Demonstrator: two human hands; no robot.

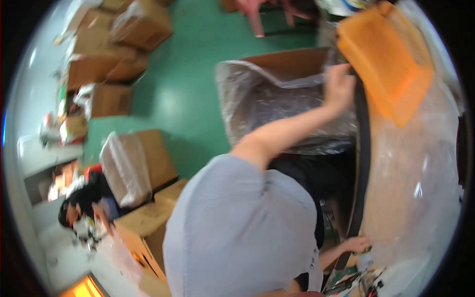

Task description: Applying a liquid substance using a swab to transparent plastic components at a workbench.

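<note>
My left hand (339,88) reaches out over a cardboard box lined with clear plastic (284,106), close to the box's rim. Motion smears its fingers, so their pose is unclear and I see nothing certain in them. An orange plastic bin (383,57) rests on the table just beyond that hand. At the lower right, by the table edge, my right hand (355,244) is closed, its fingers curled around something too small to make out. Small cluttered items (354,282) lie beside it, blurred.
Clear plastic sheeting (413,183) covers the table with its dark edge (363,158). Stacked cartons (106,54) stand across the green floor (190,84). Another plastic-draped carton (131,166) is at left, near a co-worker in dark clothing (91,195). A pink stool (257,17) stands at the top.
</note>
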